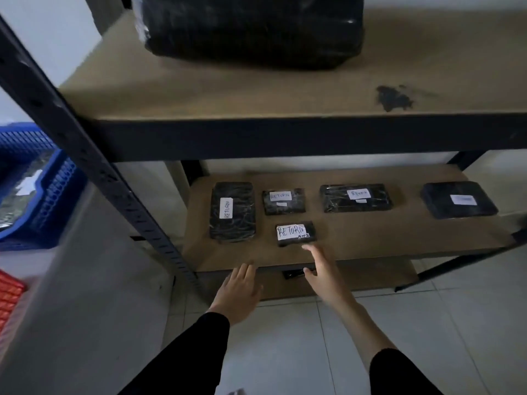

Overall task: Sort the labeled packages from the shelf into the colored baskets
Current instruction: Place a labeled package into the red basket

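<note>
Several black wrapped packages with white labels lie on the lower shelf (370, 240). A small one marked RETURN (296, 232) lies nearest the front edge. My right hand (322, 269) reaches over the shelf edge, its straight fingertips just short of that small package. My left hand (239, 289) hovers open at the shelf's front edge, holding nothing. Behind lie a tall RETURN package (232, 211), a small RETURN package (283, 201), a wide labeled package (356, 197) and a fourth package (459, 199) at far right with a blurred label.
A large black wrapped bundle (251, 29) sits on the upper shelf (256, 92). A blue basket (37, 183) holding wrapped items stands left of the black shelf post (94, 166). A red basket (8, 297) shows at the left edge. White floor tiles lie below.
</note>
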